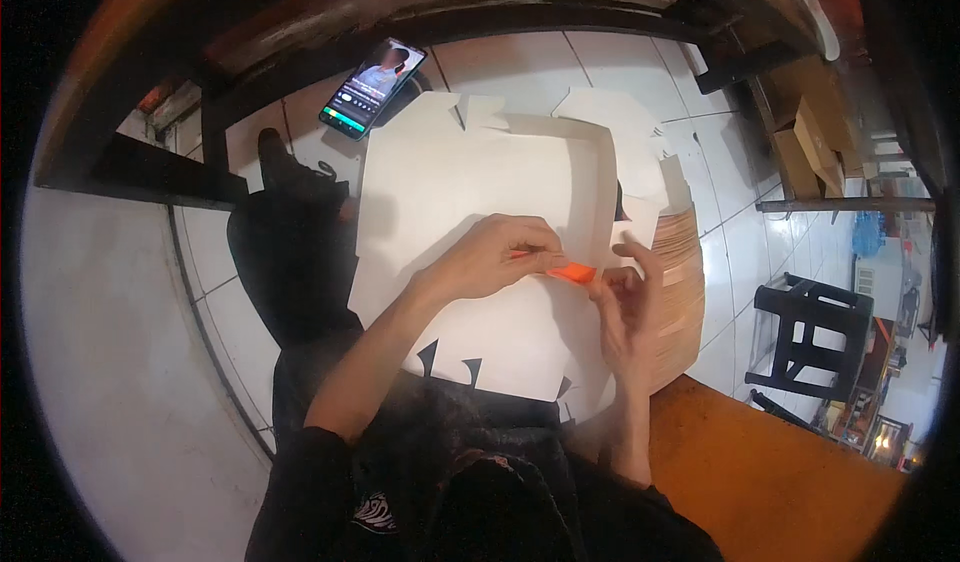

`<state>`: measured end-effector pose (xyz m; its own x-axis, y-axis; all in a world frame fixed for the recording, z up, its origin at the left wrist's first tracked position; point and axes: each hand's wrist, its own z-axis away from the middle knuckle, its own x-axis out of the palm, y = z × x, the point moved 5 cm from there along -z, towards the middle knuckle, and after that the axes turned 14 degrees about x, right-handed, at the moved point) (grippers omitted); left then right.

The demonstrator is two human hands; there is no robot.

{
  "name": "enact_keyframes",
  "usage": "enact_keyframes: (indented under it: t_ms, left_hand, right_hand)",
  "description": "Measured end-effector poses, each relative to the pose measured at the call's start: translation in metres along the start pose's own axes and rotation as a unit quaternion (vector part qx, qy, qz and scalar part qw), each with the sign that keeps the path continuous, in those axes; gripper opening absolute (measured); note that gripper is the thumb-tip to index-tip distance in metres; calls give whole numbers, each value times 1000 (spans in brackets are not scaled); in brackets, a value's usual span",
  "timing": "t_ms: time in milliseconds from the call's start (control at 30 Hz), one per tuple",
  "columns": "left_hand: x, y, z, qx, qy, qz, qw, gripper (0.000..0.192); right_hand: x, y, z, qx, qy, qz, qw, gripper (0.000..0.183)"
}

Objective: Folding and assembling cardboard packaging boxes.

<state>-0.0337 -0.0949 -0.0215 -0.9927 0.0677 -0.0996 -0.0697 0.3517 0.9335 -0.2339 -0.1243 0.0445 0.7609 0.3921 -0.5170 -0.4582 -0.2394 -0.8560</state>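
Observation:
A large white die-cut cardboard sheet [472, 172] lies over my lap, its right side folded up as a wall. Above its lower right part, my left hand [510, 251] pinches a small bright orange strip [574, 271] between thumb and fingers. My right hand [626, 292] is at the strip's right end, thumb and fingertips close together there, another finger raised. The strip seems held between both hands. Beneath and to the right are more white sheets [592, 108] and a thick stack of brown-edged cardboard [679, 284].
A phone [373, 88] with a lit screen leans beyond the sheet on the tiled floor [517, 59]. Dark wooden furniture [165, 168] frames the far side and left. A black plastic stool [814, 337], an open cardboard box [806, 153] and an orange-brown surface [750, 472] are at right.

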Motion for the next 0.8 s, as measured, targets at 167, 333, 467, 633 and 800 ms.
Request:
enact_keyframes:
  t_ms: [167, 333, 467, 633, 800]
  left_hand:
    - [10, 7, 7, -69, 1, 53, 996, 20]
    - [9, 28, 17, 50, 1, -40, 998, 22]
    - [11, 11, 21, 12, 18, 14, 1000, 23]
    - [12, 13, 18, 25, 26, 29, 999, 20]
    - [8, 19, 19, -8, 4, 11, 1000, 22]
  right_hand:
    - [0, 5, -3, 144, -2, -61, 988, 60]
    - [-7, -10, -6, 97, -49, -47, 993, 64]
    - [-11, -14, -8, -24, -66, 102, 992, 63]
    - [-9, 13, 2, 53, -12, 82, 995, 56]
    - [-8, 10, 3, 42, -14, 86, 995, 61]
